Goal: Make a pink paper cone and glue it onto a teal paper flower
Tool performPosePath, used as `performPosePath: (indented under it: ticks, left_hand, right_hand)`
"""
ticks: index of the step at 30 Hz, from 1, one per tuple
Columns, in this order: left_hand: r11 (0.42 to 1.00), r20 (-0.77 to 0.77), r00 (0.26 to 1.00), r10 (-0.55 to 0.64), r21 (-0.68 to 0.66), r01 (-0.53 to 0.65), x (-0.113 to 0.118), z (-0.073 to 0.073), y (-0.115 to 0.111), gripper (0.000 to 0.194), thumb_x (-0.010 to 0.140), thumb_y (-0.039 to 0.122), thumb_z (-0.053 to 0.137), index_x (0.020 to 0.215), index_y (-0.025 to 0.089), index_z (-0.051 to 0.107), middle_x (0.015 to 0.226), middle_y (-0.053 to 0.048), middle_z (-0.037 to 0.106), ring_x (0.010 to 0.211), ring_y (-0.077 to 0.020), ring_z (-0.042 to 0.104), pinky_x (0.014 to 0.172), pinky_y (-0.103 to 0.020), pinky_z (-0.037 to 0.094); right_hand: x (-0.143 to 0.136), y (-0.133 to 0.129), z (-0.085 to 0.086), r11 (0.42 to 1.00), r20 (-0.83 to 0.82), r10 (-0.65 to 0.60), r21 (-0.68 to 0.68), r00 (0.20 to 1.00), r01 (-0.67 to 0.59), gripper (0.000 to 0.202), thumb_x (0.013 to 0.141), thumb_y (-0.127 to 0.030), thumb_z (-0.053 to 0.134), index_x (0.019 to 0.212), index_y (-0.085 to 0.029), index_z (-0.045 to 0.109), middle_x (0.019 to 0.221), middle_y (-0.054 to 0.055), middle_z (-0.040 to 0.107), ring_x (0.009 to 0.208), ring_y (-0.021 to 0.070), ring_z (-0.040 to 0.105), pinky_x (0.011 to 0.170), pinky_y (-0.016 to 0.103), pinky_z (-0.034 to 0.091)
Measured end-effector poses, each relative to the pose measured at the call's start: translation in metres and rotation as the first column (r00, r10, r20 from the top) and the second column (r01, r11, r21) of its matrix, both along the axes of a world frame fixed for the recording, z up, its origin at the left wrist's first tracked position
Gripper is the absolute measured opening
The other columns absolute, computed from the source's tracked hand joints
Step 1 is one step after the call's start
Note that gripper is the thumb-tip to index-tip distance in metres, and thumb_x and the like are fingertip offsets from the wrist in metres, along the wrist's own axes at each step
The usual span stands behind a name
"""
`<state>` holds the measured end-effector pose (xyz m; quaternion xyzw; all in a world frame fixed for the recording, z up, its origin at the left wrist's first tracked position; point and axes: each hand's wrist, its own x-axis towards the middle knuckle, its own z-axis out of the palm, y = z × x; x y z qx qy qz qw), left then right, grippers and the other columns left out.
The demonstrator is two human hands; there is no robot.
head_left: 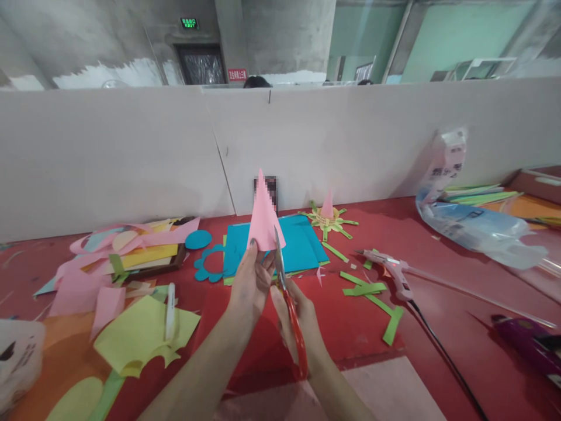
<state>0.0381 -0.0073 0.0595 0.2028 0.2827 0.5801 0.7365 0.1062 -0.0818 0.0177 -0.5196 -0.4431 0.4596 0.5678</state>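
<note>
Your left hand [249, 278] pinches the pink paper cone [264, 219] by its lower edge, tip upward, in front of the blue sheets [302, 240] on the red desk [385, 225]. Your right hand [307, 316] is wrapped around the red-handled scissors [290, 304], blades pointing up at the cone's lower right edge; I cannot tell whether they touch it. Green strips [368, 289] and a glue gun [398, 273] lie to your right.
</note>
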Motion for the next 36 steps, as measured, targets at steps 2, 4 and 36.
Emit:
performPosePath:
  ticks: [2,4,36]
  left_hand:
    - [1.0,0.014,1.0,0.001,0.004,-0.001,0.0,-0.001,0.001,0.029,0.078,0.035,0.058,0.102,0.019,0.061,0.086,-0.004,0.069,0.08,-0.0147,0.063,0.073,-0.023,0.048]
    - [1.0,0.018,1.0,0.0,0.004,0.0,0.0,-0.002,0.002,0.028,0.078,0.035,0.058,0.101,0.019,0.061,0.086,-0.003,0.069,0.083,-0.0149,0.063,0.076,-0.024,0.048]
    - [0.996,0.01,1.0,0.025,0.084,-0.026,-0.005,0.001,0.002,0.024,0.076,0.041,0.058,0.093,0.024,0.063,0.097,0.0,0.067,0.102,-0.0176,0.058,0.094,-0.031,0.041]
  right_hand:
    - [0.0,0.0,0.003,1.0,0.013,-0.006,0.005,1.0,0.006,0.042,0.076,-0.05,0.054,0.104,-0.018,0.058,0.047,-0.007,0.042,0.041,0.0077,0.039,0.042,0.018,0.035]
    - [0.0,0.0,0.007,0.999,0.031,-0.03,0.024,0.999,0.029,0.039,0.076,-0.047,0.055,0.102,-0.019,0.059,0.051,-0.005,0.047,0.046,0.0087,0.044,0.047,0.018,0.038]
    - [-0.002,0.001,-0.002,0.982,0.256,0.074,0.15,0.964,-0.115,0.043,0.076,-0.031,0.059,0.116,-0.024,0.048,0.103,0.004,0.061,0.091,0.0172,0.059,0.079,0.024,0.045]
